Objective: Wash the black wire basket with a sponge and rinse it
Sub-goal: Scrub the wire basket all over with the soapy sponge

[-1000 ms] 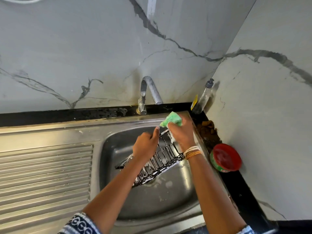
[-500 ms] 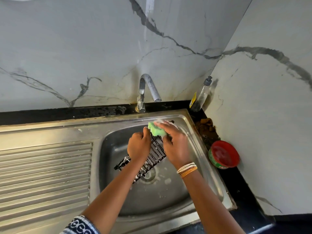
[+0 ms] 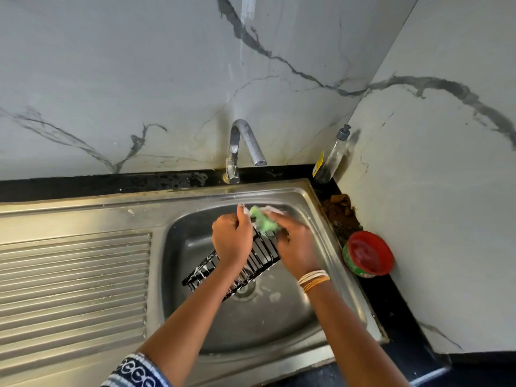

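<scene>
We see marble-patterned walls [image 3: 139,79] meeting in a corner behind a black desk [image 3: 391,300]. Set into the desk is a steel sink [image 3: 279,325], its ribbed draining board [image 3: 72,280] reaching toward the left edge. A curved tap [image 3: 245,146] stands at the back edge of the sink, and no water shows at its spout.

Over the basin we find the black wire basket [image 3: 262,254], tilted, its far end raised toward the back edge and its near end low above the drain [image 3: 245,289]. White suds cling to its wires.

The left hand [image 3: 231,238] grips the basket's upper rim, fingers curled round the wire. The right hand [image 3: 296,247], with bangles [image 3: 314,280] at the wrist, holds the green sponge [image 3: 264,222] with curled fingers, and the sponge touches the raised end of the basket.

Along the desk's right edge sits a red-lidded round tub [image 3: 368,252]. In the back right corner a clear pump bottle [image 3: 332,157] leans on the wall, with a brown clump [image 3: 339,203] between the 2.
</scene>
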The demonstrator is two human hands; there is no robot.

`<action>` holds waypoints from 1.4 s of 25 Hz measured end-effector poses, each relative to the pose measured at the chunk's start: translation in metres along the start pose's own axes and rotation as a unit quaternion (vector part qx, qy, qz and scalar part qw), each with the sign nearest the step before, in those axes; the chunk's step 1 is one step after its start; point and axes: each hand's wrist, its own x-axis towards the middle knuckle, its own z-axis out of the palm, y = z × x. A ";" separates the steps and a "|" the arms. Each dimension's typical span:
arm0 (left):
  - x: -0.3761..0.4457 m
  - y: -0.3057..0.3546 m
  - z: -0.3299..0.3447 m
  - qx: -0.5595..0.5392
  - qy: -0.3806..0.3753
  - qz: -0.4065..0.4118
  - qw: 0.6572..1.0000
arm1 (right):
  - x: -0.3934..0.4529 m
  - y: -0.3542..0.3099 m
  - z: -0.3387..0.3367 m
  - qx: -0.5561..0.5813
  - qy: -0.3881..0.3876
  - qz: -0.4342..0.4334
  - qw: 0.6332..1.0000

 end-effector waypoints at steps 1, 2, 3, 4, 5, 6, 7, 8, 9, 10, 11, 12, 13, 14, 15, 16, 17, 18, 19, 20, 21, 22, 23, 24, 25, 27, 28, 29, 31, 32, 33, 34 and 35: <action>0.001 -0.002 -0.003 -0.024 -0.006 0.003 1.000 | 0.009 0.014 -0.007 -0.015 -0.001 0.013 1.000; 0.002 -0.002 -0.006 -0.035 -0.009 0.008 0.999 | 0.017 0.025 -0.011 -0.006 0.003 0.036 0.999; 0.003 -0.001 -0.006 -0.041 -0.006 0.007 0.999 | 0.022 0.027 -0.014 0.005 0.012 0.057 0.998; 0.005 0.000 -0.004 -0.045 0.004 -0.005 0.999 | 0.023 0.023 -0.013 0.006 0.018 0.070 0.997; 0.007 0.001 -0.003 -0.049 0.020 -0.026 0.998 | 0.019 0.011 -0.009 0.001 0.013 0.060 0.998; 0.010 0.000 -0.001 -0.052 0.038 -0.050 0.997 | 0.011 -0.001 -0.003 -0.003 0.000 0.026 1.000; 0.014 -0.003 -0.001 -0.056 0.051 -0.068 0.995 | -0.002 -0.012 0.003 -0.007 -0.016 -0.018 1.000; 0.018 -0.008 -0.001 -0.063 0.050 -0.072 0.994 | -0.017 -0.017 0.009 -0.012 -0.024 -0.062 0.998; 0.020 -0.012 -0.002 -0.071 0.038 -0.066 0.995 | -0.028 -0.013 0.010 -0.018 -0.024 -0.086 0.996; 0.021 -0.015 -0.004 -0.076 0.023 -0.054 0.995 | -0.033 -0.001 0.007 -0.030 -0.016 -0.093 0.995; 0.021 -0.017 -0.006 -0.077 0.013 -0.045 0.996 | -0.032 0.014 0.001 -0.045 -0.002 -0.082 0.996; 0.021 -0.017 -0.007 -0.079 0.008 -0.040 0.996 | -0.028 0.030 -0.004 -0.059 0.017 -0.056 0.997; 0.021 -0.018 -0.008 -0.084 0.006 -0.037 0.996 | -0.023 0.040 -0.009 -0.064 0.036 -0.021 0.997; 0.019 -0.017 -0.007 -0.094 0.005 -0.038 0.995 | -0.018 0.046 -0.011 -0.055 0.055 0.010 0.997; 0.018 -0.016 -0.005 -0.103 0.013 -0.046 0.994 | -0.015 0.045 -0.010 -0.043 0.070 0.029 0.996; 0.018 -0.013 -0.003 -0.105 0.028 -0.060 0.992 | -0.014 0.036 -0.005 -0.031 0.078 0.034 0.996; 0.019 -0.010 -0.002 -0.101 0.045 -0.077 0.991 | -0.017 0.024 0.001 -0.022 0.076 0.024 0.997; 0.022 -0.009 -0.001 -0.096 0.055 -0.091 0.990 | -0.024 0.013 0.007 -0.014 0.072 -0.003 0.997; 0.024 -0.009 -0.001 -0.093 0.058 -0.103 0.989 | -0.035 0.003 0.011 -0.014 0.064 -0.037 0.997; 0.026 -0.010 -0.002 -0.092 0.055 -0.112 0.988 | -0.046 0.001 0.012 -0.021 0.059 -0.069 0.996; 0.028 -0.011 -0.003 -0.099 0.048 -0.114 0.987 | -0.056 0.005 0.010 -0.025 0.055 -0.092 0.994; 0.028 -0.012 -0.005 -0.111 0.037 -0.107 0.987 | -0.059 0.013 0.006 -0.027 0.053 -0.103 0.993; 0.028 -0.014 -0.006 -0.123 0.023 -0.096 0.987 | -0.055 0.023 0.002 -0.029 0.057 -0.104 0.993; 0.027 -0.017 -0.006 -0.130 0.010 -0.085 0.988 | -0.050 0.034 0.000 -0.035 0.065 -0.089 0.993; 0.025 -0.018 -0.006 -0.134 0.001 -0.079 0.988 | -0.042 0.043 -0.001 -0.040 0.079 -0.057 0.994; 0.022 -0.016 -0.004 -0.140 -0.002 -0.078 0.987 | -0.025 0.048 0.001 -0.036 0.123 0.023 0.991; 0.022 -0.014 -0.004 -0.139 0.003 -0.082 0.987 | -0.019 0.042 0.004 -0.022 0.142 0.048 0.989; 0.022 -0.012 -0.004 -0.136 0.013 -0.086 0.987 | -0.016 0.030 0.009 -0.002 0.150 0.055 0.987; 0.024 -0.011 -0.005 -0.128 0.027 -0.086 0.988 | -0.024 0.004 0.019 0.021 0.128 0.012 0.992; 0.025 -0.013 -0.006 -0.121 0.026 -0.080 0.989 | -0.032 -0.008 0.024 0.017 0.106 -0.024 0.994; 0.026 -0.015 -0.007 -0.116 0.020 -0.072 0.990 | -0.037 -0.014 0.025 0.004 0.088 -0.058 0.994; 0.025 -0.016 -0.009 -0.114 0.013 -0.066 0.991 | -0.036 -0.013 0.023 -0.004 0.071 -0.077 0.994; 0.024 -0.018 -0.011 -0.115 0.005 -0.061 0.991 | -0.027 -0.006 0.019 -0.008 0.059 -0.073 0.996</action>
